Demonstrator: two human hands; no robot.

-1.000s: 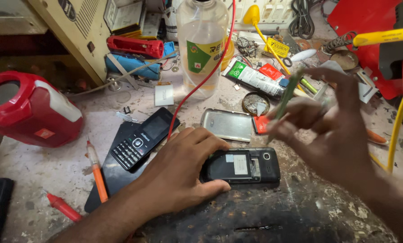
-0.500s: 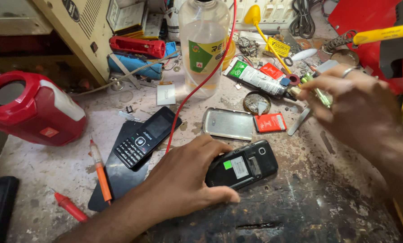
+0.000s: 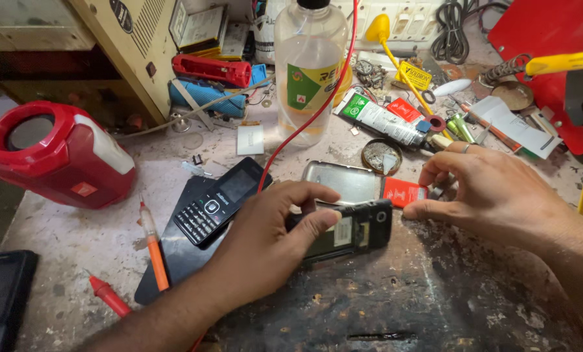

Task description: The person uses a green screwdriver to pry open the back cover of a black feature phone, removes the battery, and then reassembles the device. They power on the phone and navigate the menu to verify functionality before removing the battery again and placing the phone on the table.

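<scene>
My left hand (image 3: 265, 248) is shut on a black phone (image 3: 360, 228) with its back cover off, pressing it to the worn dark mat (image 3: 395, 306). My right hand (image 3: 493, 192) rests just right of the phone. Its thumb tip is near the phone's end and its fingers curl down beside a small red battery (image 3: 403, 191). I see nothing held in it. A silver back cover (image 3: 343, 179) lies just behind the phone.
A black keypad phone (image 3: 219, 202) lies on a dark slab (image 3: 174, 261) with an orange probe (image 3: 153, 244) beside it. A red speaker (image 3: 57, 156) stands at left, and a clear bottle (image 3: 311, 72) with a red wire (image 3: 304, 124) across it at the back. Small tools crowd the far right.
My right hand held a thin green tool raised, reached back to the clutter, and is now low beside the phone without it. My left hand has shifted its grip on the phone.
</scene>
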